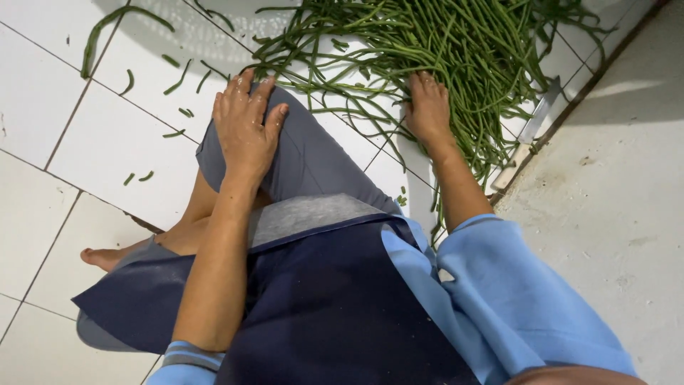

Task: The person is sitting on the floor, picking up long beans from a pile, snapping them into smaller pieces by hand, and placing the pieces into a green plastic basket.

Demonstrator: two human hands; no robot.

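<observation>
A big heap of long green beans lies on the white tiled floor in front of me. My right hand rests palm down on the near edge of the heap, fingers spread among the beans. My left hand lies flat on my raised knee, on the grey trouser cloth, and holds nothing. I sit on the floor with a bare foot out to the left.
A knife with a pale handle lies at the right beside the beans, along the tile edge. Several cut bean ends are scattered over the tiles at the left. Bare grey concrete fills the right.
</observation>
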